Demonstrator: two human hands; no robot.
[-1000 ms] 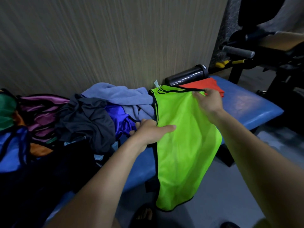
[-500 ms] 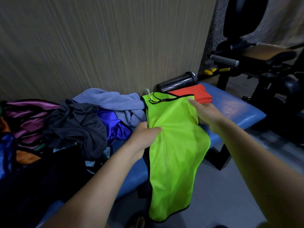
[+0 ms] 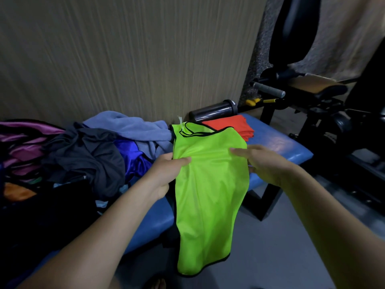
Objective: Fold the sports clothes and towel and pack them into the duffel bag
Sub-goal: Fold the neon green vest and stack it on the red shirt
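Across the blue padded bench (image 3: 277,142), near its right end, a neon-green training bib (image 3: 210,184) with black trim lies with its neck toward the wall and its lower half hanging over the front edge. The left hand (image 3: 166,174) pinches the bib's left edge, thumb on top of the cloth and fingers curled beneath. The right hand (image 3: 262,163) rests on the bib's right side, fingers straight and flat. A folded orange garment (image 3: 235,127) lies just behind the bib at the bench's back edge, beside a dark bottle (image 3: 214,110) lying on its side against the wall. Left of the bib sits a heap: a grey-blue towel (image 3: 129,128), a shiny blue garment (image 3: 131,155), a dark grey garment (image 3: 87,155) and purple clothing (image 3: 20,140).
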